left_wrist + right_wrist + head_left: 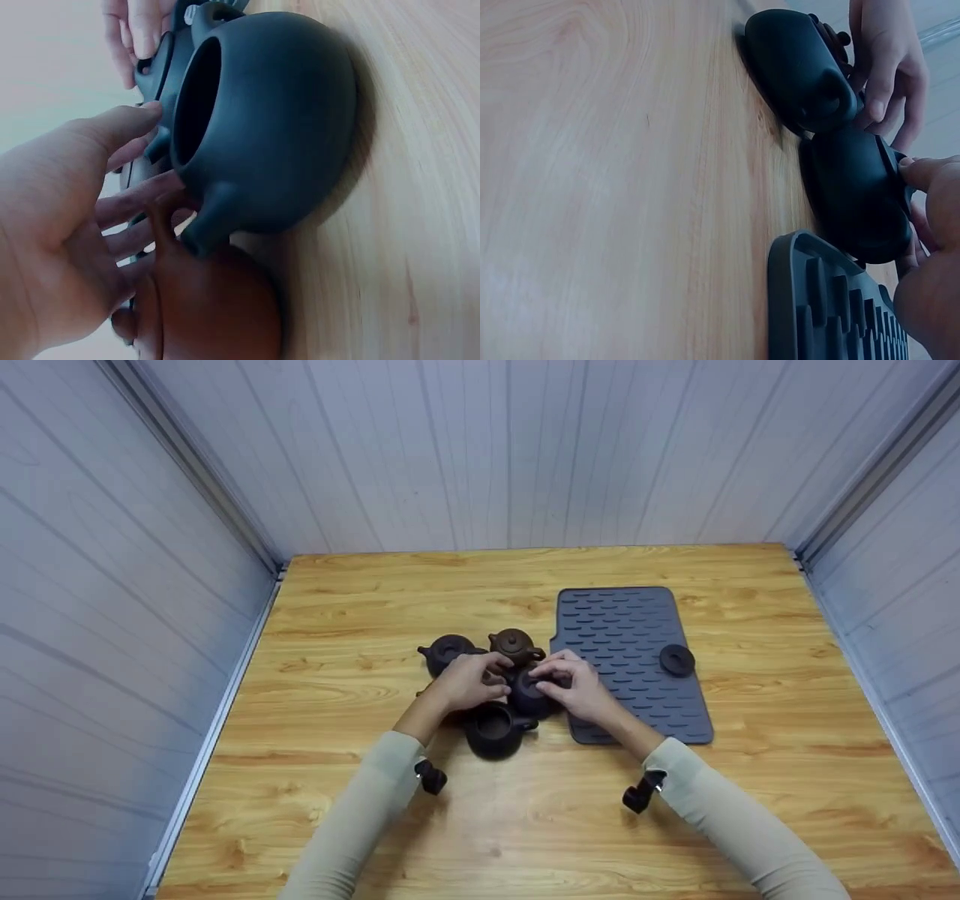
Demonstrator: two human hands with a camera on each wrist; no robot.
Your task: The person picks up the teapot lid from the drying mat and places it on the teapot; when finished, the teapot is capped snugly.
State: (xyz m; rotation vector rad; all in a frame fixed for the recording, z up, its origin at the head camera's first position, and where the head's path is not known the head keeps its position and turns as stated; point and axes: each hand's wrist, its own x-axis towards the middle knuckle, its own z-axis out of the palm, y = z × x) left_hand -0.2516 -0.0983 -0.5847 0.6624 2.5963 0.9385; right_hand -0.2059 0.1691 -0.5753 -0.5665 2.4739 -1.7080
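Note:
My right hand [576, 690] pinches the lid of a black teapot [859, 195], thumb on one side and fingers on the other. The lid lies on the teapot's top. My left hand [469, 682] hovers over the cluster with thumb and fingers spread and relaxed, holding nothing. Right below it stands a lidless black teapot [281, 124], its round mouth exposed. A reddish-brown teapot [214, 307] sits under the left fingers, mostly covered in the head view. Behind the hands are a dark lidded teapot [442, 654] and a small brown lidded teapot [511, 642].
A grey ridged mat [615, 630] lies to the right of the teapots, close to the right hand. On its right edge rests a dark round lid [677, 660]. The wooden table [360, 607] is bordered by pale panel walls at the back and both sides.

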